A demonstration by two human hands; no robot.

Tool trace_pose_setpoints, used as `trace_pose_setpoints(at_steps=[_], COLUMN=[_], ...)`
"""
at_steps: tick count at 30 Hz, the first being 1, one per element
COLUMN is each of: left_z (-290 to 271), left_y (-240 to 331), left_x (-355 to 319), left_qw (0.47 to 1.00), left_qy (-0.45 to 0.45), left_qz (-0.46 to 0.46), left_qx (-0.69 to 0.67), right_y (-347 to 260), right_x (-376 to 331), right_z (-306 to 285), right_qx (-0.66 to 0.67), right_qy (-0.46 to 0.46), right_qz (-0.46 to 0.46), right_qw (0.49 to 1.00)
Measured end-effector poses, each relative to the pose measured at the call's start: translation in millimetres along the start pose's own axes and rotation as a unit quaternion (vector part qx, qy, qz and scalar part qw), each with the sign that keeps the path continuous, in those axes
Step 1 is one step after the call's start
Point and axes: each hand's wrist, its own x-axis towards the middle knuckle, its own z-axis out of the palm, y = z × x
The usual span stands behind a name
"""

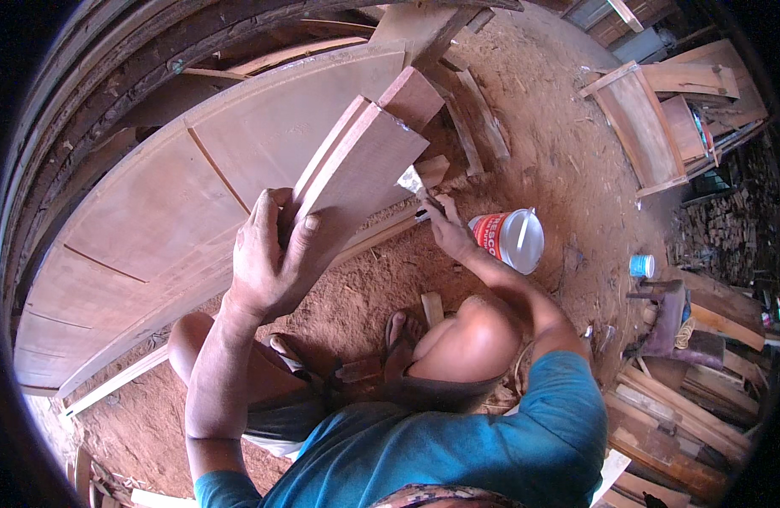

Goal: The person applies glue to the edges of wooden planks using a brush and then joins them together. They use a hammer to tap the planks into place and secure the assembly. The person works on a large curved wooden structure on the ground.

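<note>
My left hand (275,250) is closed around the lower end of a reddish wooden board (369,157), which is tilted up and away. The board has a stepped long edge, and a wider wooden piece (413,97) shows at its far end. In my right hand (449,227) is a putty knife (412,180), its blade smeared with white paste. The blade is close to the board's right end; I cannot tell whether they touch. Just right of that hand stands a red and white bucket (490,233) with a pale lid.
A large curved wooden panel (263,131) with grooves lies to the left, beside the board. Wooden offcuts (477,118) rest on the dirt floor ahead. On the right are a wooden frame (639,127), a small blue can (641,266), a chair (682,330) and stacked planks (678,423).
</note>
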Motion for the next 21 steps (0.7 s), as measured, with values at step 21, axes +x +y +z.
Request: trace_pose_setpoints(at_steps=[21], left_z=[0.4], left_y=[0.7], left_x=[-2.6], left_qw=[1.0], left_qy=[0.003], left_qz=[-0.004], left_qx=[-0.004], right_y=[-15.0], right_x=[-1.6], right_z=[-16.3], right_qx=[0.014], right_qy=[0.037], right_qz=[0.117], right_qw=[0.992])
